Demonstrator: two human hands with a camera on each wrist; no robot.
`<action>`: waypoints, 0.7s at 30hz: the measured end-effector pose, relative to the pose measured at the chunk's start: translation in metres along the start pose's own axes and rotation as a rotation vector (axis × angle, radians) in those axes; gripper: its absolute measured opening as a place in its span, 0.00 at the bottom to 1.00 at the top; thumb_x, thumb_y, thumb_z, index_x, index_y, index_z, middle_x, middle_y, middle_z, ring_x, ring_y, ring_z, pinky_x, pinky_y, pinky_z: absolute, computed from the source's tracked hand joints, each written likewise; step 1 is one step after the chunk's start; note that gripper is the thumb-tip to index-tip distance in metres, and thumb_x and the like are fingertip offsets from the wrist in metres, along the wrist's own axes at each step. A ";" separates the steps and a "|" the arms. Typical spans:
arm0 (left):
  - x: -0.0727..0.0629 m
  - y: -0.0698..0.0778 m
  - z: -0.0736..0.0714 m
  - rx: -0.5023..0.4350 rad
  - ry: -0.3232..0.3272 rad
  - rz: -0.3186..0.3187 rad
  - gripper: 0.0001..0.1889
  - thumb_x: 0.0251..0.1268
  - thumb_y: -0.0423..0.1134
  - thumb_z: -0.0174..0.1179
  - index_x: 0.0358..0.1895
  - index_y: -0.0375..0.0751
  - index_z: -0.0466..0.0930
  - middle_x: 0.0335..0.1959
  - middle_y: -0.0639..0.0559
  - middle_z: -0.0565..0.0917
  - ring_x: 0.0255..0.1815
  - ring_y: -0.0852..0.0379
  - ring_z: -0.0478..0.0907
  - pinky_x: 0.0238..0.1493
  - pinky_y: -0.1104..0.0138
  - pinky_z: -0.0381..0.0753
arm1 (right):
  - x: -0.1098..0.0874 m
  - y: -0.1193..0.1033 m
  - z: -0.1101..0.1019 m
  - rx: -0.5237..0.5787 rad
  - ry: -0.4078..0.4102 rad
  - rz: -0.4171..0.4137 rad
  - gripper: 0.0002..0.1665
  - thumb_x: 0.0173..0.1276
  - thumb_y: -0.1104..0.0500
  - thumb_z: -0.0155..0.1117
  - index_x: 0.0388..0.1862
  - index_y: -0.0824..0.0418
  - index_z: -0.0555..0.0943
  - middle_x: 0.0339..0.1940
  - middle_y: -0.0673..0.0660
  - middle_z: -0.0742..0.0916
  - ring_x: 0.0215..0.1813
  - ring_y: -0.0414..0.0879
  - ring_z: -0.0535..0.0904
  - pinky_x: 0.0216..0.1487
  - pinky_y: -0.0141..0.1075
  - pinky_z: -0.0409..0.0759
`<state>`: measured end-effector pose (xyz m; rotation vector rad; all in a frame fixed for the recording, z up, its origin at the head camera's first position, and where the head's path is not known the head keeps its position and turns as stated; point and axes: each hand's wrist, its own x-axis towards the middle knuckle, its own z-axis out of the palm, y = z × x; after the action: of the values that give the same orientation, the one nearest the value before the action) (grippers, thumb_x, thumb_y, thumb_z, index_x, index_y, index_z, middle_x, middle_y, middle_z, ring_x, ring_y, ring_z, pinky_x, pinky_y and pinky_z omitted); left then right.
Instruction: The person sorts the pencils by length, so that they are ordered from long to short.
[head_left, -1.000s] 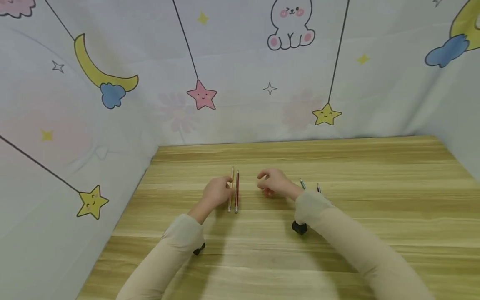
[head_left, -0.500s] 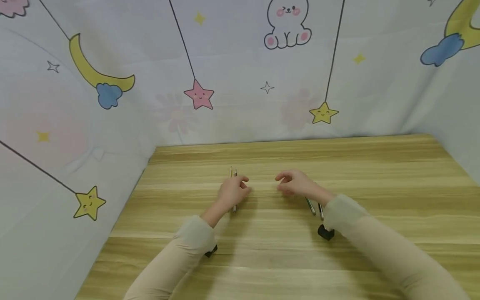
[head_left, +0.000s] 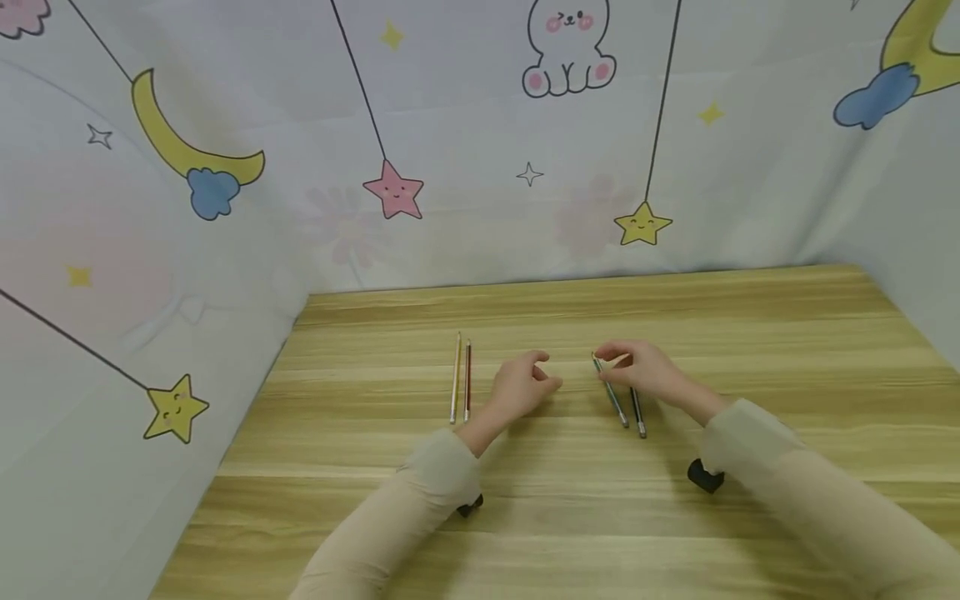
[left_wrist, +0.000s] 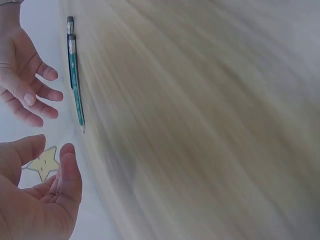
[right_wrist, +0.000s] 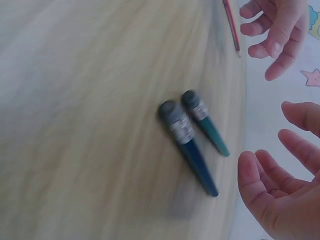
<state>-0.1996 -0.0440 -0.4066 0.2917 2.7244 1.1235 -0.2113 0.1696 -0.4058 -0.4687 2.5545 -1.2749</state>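
Observation:
My left hand hovers over the middle of the table, fingers loosely bent and nothing held. To its left lie a yellow pencil and a red pencil, side by side. On the right, my right hand is above a green pencil and a dark blue pencil, partly covering the dark one. Its thumb and fingers are apart, with a gap between them in the right wrist view. Both of these pencils show metal ferrules and eraser ends towards me; the green one slants beside the dark one.
The wood-grain table reaches back to a white cloth wall printed with stars, moons and a bear. More cloth bounds the left side. A black wrist camera sits under the right sleeve, another under the left.
My left hand has moved right, away from the yellow and red pencils, which are uncovered now. My right hand has also shifted right, over the green and dark blue pencils.

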 end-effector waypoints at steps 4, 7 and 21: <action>0.006 0.008 0.015 -0.025 -0.003 0.003 0.26 0.55 0.45 0.60 0.57 0.40 0.69 0.31 0.50 0.82 0.25 0.63 0.75 0.26 0.74 0.72 | -0.009 0.009 -0.005 -0.040 0.058 -0.001 0.23 0.58 0.62 0.60 0.53 0.68 0.72 0.54 0.66 0.76 0.46 0.56 0.75 0.35 0.36 0.76; 0.009 0.013 0.025 -0.035 -0.017 -0.009 0.28 0.54 0.47 0.60 0.58 0.40 0.67 0.31 0.51 0.83 0.26 0.63 0.76 0.27 0.73 0.73 | -0.014 0.013 -0.008 -0.072 0.090 0.005 0.24 0.57 0.61 0.61 0.53 0.68 0.72 0.54 0.66 0.75 0.45 0.55 0.76 0.35 0.36 0.75; 0.021 0.037 0.060 0.024 -0.014 -0.021 0.27 0.52 0.46 0.62 0.56 0.40 0.68 0.28 0.54 0.82 0.21 0.65 0.72 0.21 0.76 0.69 | -0.021 0.024 -0.007 -0.152 0.109 0.132 0.31 0.55 0.58 0.64 0.54 0.71 0.67 0.39 0.68 0.78 0.22 0.45 0.76 0.23 0.35 0.75</action>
<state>-0.2012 0.0269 -0.4242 0.2727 2.7237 1.0802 -0.1987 0.1960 -0.4196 -0.2600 2.7345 -1.0944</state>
